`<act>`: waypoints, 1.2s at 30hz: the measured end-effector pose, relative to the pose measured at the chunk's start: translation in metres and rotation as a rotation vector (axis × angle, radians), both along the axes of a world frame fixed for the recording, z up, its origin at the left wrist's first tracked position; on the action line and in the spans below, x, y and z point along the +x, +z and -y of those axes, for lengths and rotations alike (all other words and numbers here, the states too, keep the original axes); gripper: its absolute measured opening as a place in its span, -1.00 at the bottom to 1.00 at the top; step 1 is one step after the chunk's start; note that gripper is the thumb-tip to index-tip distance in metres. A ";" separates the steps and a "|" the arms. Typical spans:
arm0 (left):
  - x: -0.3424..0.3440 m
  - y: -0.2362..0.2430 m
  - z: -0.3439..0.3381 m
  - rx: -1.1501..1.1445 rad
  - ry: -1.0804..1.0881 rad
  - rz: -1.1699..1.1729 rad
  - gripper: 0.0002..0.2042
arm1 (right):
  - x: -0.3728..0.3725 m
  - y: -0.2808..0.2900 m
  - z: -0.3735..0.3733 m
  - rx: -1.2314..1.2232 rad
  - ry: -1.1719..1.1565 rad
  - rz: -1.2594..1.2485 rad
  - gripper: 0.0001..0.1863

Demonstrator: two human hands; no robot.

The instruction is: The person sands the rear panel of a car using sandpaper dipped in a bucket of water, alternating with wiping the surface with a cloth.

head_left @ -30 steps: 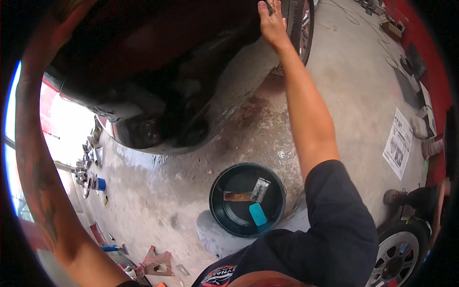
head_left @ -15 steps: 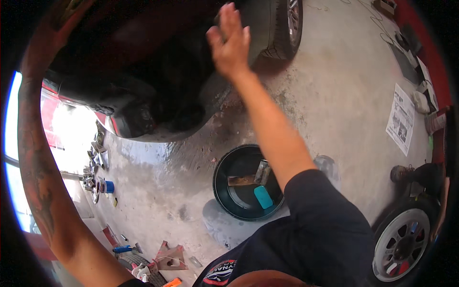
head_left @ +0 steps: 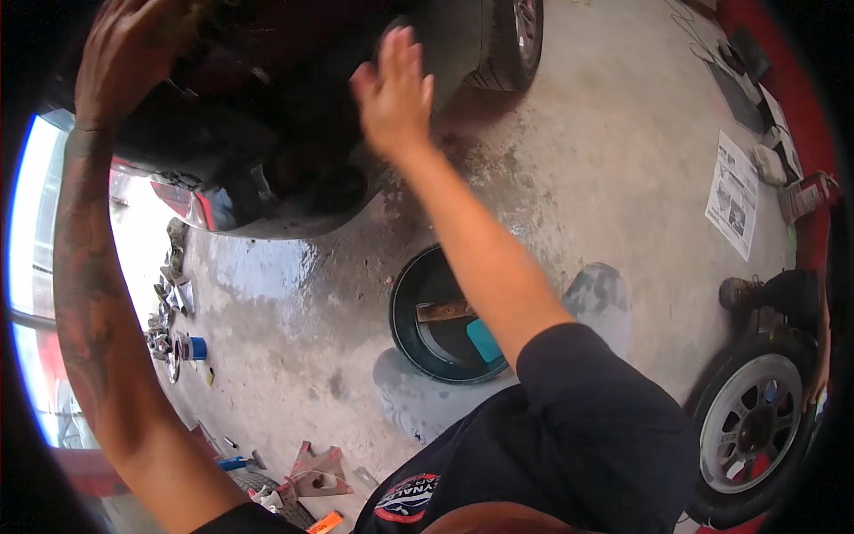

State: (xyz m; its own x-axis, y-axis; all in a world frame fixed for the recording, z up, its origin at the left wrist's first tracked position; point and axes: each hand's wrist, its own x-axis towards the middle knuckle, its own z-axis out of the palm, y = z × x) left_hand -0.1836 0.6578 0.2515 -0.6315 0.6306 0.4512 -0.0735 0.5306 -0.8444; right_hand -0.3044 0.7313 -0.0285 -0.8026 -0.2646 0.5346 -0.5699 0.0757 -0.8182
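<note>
A dark, glossy car body [head_left: 294,133] fills the upper left. My right hand [head_left: 396,102] lies flat against it, fingers stretched out and close together; a small dark edge shows at the fingertips, too unclear to name. Far up on the left, my left hand [head_left: 133,58] is at the same car body. Its fingers curl at the picture's dark rim beside a greenish patch that I cannot make out. Below my right forearm, a round black tub [head_left: 402,325] sits between my knees. It holds a brown block [head_left: 442,311] and a teal pad [head_left: 483,341], partly covered by my arm.
A car tyre [head_left: 503,53] stands beyond my right hand. Newspaper [head_left: 734,191] lies on the wet concrete floor [head_left: 267,276]. At right are a loose wheel [head_left: 752,427] and another person's shoe [head_left: 738,292]. A blue can [head_left: 193,348] stands at left.
My left hand has come further into view, moving down and right. The right hand has shifted slightly left and down along the car body. The forearm now hides more of the tub's contents.
</note>
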 end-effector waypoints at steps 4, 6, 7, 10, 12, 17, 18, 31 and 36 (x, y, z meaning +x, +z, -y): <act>-0.007 -0.013 -0.002 -0.034 0.002 0.049 -0.78 | 0.019 0.018 0.003 -0.001 0.006 0.030 -0.15; -0.009 -0.007 0.008 -0.054 0.021 0.064 -0.76 | 0.082 -0.003 0.007 0.121 0.140 -0.138 -0.04; -0.007 -0.003 0.014 -0.079 0.055 0.078 -0.74 | 0.105 -0.017 0.007 0.134 0.216 -0.224 -0.04; -0.001 0.001 0.031 -0.122 0.168 0.112 -0.67 | 0.080 -0.039 0.016 0.059 0.037 -0.352 -0.11; 0.005 -0.006 0.039 -0.131 0.111 0.107 -0.65 | 0.010 -0.030 0.021 -0.073 -0.025 -0.234 -0.17; 0.011 -0.021 0.039 -0.053 0.154 0.038 -0.60 | -0.082 0.008 0.020 -0.212 -0.051 0.073 -0.21; 0.010 -0.022 0.037 -0.042 0.135 0.027 -0.60 | -0.066 0.007 0.020 -0.250 -0.067 0.070 -0.22; 0.018 -0.015 0.050 -0.067 0.153 0.072 -0.53 | -0.180 -0.046 0.049 -0.418 -0.182 0.068 -0.25; 0.020 -0.010 0.051 -0.086 0.182 0.071 -0.52 | -0.023 -0.068 0.028 -0.383 0.031 0.024 -0.21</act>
